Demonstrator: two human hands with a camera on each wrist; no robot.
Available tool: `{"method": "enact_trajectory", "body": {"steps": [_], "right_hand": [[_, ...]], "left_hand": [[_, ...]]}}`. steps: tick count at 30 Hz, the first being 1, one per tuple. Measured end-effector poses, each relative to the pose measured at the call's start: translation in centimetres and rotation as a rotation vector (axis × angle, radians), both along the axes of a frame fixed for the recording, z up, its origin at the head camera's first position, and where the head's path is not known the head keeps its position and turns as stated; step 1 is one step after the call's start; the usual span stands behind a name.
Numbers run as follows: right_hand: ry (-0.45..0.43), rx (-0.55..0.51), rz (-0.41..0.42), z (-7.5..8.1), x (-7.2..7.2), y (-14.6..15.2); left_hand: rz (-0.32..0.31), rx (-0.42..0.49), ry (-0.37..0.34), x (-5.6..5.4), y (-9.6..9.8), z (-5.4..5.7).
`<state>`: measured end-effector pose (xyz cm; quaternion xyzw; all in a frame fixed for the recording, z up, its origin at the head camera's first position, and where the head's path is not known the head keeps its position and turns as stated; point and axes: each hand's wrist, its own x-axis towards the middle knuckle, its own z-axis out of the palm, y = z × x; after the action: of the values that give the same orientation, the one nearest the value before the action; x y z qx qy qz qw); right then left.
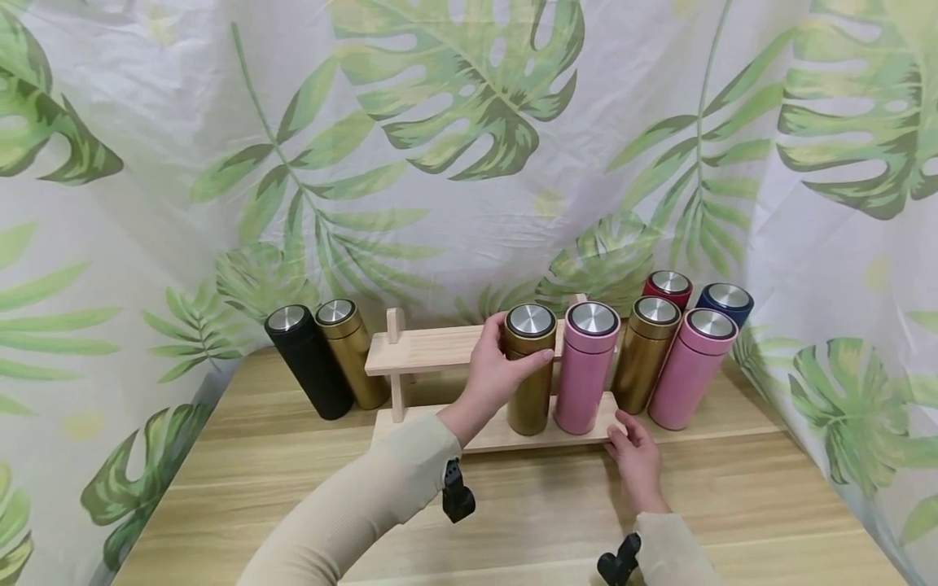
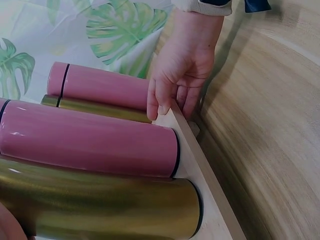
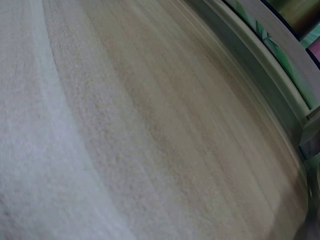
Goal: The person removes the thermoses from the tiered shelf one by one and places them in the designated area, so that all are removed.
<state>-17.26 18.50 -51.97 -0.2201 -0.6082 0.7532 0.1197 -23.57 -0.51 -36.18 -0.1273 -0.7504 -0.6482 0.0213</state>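
My left hand (image 1: 489,370) grips the upper part of a gold thermos flask (image 1: 529,399), thumb across its front near the lid. That flask stands on the lower board of a two-tier wooden rack (image 1: 425,350). Just right of it, on the same board, stands a pink thermos flask (image 1: 585,391). At the board's right end, my right hand (image 1: 637,460) pinches the corner; the left wrist view shows the fingers (image 2: 162,97) around the board's edge (image 2: 192,145). The right wrist view holds mostly tabletop (image 3: 150,125).
Left of the rack stand a black flask (image 1: 311,366) and a gold flask (image 1: 355,358). Close to its right end are another gold flask (image 1: 645,358) and pink flask (image 1: 689,382), with a red flask (image 1: 668,283) and a blue flask (image 1: 725,299) behind. A leaf-patterned curtain (image 1: 469,220) hangs behind.
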Motion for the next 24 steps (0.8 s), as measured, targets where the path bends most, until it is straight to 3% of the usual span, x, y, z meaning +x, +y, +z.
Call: {"method": "enact_trajectory", "body": {"steps": [2, 9, 17, 24], "right_hand": [[0.006, -0.006, -0.009, -0.2, 0.0, 0.0], [0.149, -0.049, -0.009, -1.2, 0.4, 0.1], [0.001, 0.001, 0.009, -0.6, -0.1, 0.2], [-0.007, 0.002, 0.015, -0.9, -0.4, 0.6]], "left_hand": [[0.008, -0.008, 0.005, 0.0, 0.0, -0.1], [0.043, 0.044, 0.059, 0.4, -0.5, -0.7], [0.104, 0.149, 0.102, 1.1, -2.0, -1.3], [0.202, 0.148, 0.192, 2.0, -3.9, -1.5]]}}
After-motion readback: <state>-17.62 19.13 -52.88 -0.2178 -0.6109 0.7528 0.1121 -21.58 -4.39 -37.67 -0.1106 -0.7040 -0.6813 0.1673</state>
